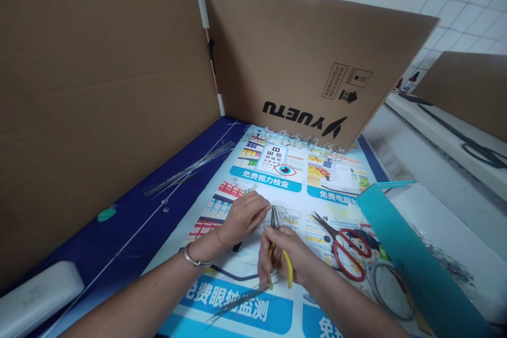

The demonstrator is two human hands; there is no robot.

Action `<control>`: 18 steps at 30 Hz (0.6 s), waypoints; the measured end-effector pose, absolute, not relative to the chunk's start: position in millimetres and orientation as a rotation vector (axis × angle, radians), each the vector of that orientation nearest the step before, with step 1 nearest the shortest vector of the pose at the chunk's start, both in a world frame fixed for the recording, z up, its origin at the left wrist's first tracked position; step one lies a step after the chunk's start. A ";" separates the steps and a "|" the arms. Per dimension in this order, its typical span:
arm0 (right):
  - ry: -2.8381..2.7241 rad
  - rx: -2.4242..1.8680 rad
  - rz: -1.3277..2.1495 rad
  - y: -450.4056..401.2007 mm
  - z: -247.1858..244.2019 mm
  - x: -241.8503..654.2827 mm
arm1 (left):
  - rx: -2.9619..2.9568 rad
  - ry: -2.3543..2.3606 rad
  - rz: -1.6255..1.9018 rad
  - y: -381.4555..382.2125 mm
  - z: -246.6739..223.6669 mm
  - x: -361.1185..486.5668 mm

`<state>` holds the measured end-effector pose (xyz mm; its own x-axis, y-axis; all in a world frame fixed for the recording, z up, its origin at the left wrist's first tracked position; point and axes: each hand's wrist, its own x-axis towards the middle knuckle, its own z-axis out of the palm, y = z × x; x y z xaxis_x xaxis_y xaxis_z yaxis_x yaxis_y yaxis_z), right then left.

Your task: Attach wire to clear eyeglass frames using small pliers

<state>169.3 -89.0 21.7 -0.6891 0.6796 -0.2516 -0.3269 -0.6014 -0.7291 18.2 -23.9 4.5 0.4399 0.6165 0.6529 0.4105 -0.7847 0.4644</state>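
Note:
My right hand (pixel 283 253) is wrapped round the yellow-handled pliers (pixel 274 219), whose jaws point away from me. Just left of the jaws, my left hand (pixel 243 216) pinches something too small to make out. A thin wire loop (pixel 291 214) shows beside the plier tips. Below my right hand, a bundle of thin wires (pixel 237 301) lies over the printed sheet (pixel 233 274). Red-handled scissors (pixel 343 245) rest to the right, blades partly apart. A coil of wire (pixel 392 288) is below them.
Cardboard panels (pixel 317 53) stand at the back and left. More wires (pixel 190 169) lie on the blue surface. Clear small pieces (pixel 301 140) line the back panel's foot. At the right is a teal-edged box (pixel 420 259); a white case (pixel 43 296) sits lower left.

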 end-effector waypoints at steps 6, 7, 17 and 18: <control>-0.853 -0.601 2.310 -88.9 24.2 167.6 | 2.470 0.880 1.294 -24.5 2.9 17.4; -0.853 -0.597 2.314 -89.0 24.4 167.5 | 2.478 0.874 1.300 -24.6 2.7 17.3; -0.858 -0.530 2.376 -87.3 20.7 176.1 | 2.519 0.862 1.298 -23.7 4.4 14.5; -0.867 -0.538 2.381 -86.6 21.0 177.4 | 2.517 0.863 1.291 -23.6 5.2 14.2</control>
<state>177.4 -86.6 21.0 -0.7721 0.6099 -0.1787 -0.3523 -0.6448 -0.6783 14.2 -23.6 5.2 0.4533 0.5722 0.6835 0.4126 -0.8144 0.4081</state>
